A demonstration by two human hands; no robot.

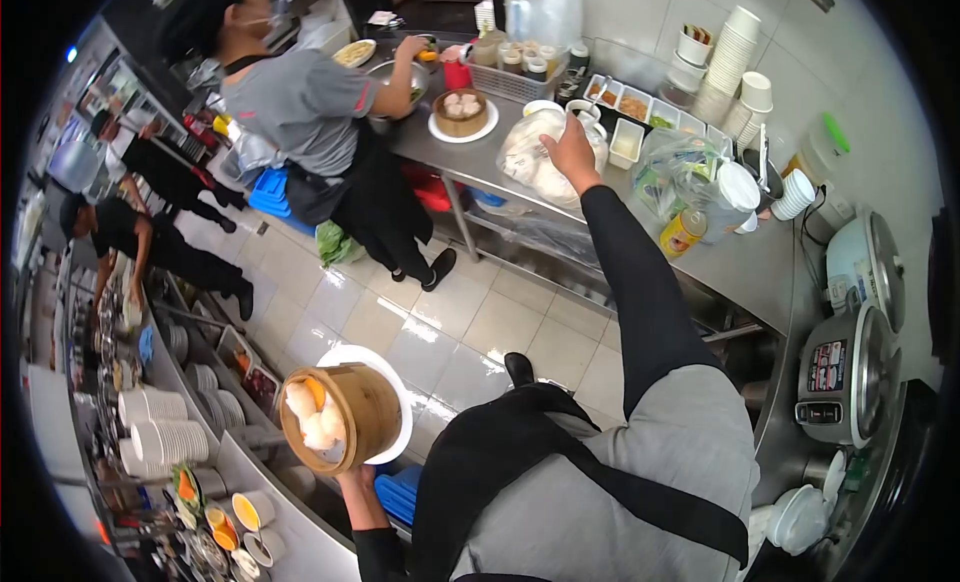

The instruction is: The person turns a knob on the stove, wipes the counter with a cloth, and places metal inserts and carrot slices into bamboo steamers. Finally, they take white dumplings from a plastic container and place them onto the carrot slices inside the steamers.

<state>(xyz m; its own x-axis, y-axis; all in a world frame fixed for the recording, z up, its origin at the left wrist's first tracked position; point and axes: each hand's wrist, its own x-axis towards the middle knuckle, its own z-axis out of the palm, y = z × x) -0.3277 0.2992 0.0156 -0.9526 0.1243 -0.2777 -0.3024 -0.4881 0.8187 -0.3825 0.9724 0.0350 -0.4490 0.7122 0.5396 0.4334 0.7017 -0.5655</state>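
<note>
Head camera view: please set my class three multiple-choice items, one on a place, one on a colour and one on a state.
1. Where is the right hand?
A) in a pocket
B) at the clear bag on the steel counter
C) on a rice cooker

2. What colour is the plate under the bamboo steamer?
A) blue
B) red
C) white

3. What state is that steamer in?
A) uncovered, with buns showing
B) covered by a lid
C) empty

Answers:
1. B: the outstretched hand touches the top of the bag.
2. C: a white rim shows behind the steamer.
3. A: the left hand holds it up with no lid, and pale buns are visible inside.
</note>
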